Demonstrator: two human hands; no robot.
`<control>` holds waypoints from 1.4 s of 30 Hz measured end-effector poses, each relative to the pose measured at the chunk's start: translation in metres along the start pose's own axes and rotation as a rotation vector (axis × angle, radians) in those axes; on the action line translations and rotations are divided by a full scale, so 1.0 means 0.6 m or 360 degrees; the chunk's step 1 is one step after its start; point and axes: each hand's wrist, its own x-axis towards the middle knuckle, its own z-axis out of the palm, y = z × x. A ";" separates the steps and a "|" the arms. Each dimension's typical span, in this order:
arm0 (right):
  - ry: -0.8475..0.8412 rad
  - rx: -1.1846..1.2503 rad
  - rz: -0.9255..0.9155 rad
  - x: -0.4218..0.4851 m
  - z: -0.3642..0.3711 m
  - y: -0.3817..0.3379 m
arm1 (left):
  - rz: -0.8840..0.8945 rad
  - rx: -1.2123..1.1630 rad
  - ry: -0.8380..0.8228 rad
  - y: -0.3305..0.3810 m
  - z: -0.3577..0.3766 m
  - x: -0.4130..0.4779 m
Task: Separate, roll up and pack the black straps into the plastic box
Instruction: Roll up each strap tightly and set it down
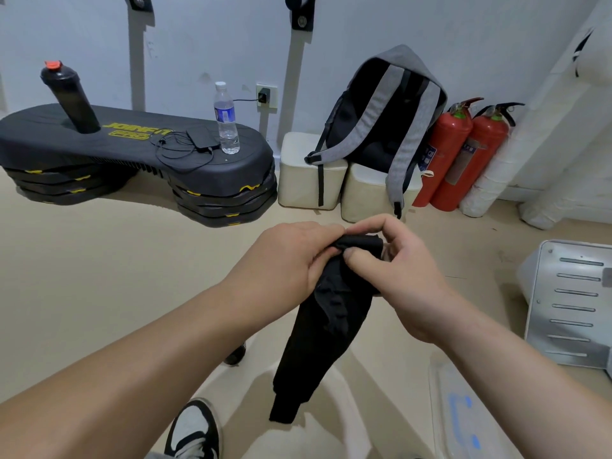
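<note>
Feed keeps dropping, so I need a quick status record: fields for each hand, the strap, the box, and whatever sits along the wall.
left hand: grips the upper end of the black strap
right hand: pinches the same end with thumb and fingers
black strap: top end bunched between the hands, the rest hangs loose toward the floor
plastic box: clear, partly in view at lower right; contents cannot be told
along wall: grey backpack, two red fire extinguishers, water bottle on a black step platform
</note>
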 end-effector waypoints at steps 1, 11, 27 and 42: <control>-0.0006 0.0066 0.0075 0.000 0.002 -0.002 | 0.0029 0.0019 0.0006 -0.001 -0.001 -0.001; -0.0279 0.0572 0.0530 0.004 -0.015 0.008 | 0.0150 0.0011 -0.0005 -0.001 0.007 -0.012; -0.0252 0.0057 -0.0029 0.011 -0.018 0.019 | -0.1262 -0.1347 -0.0608 0.026 -0.022 0.006; -0.0496 0.0210 0.0412 0.010 -0.026 0.006 | -0.0958 -0.1226 -0.0097 0.016 -0.001 -0.001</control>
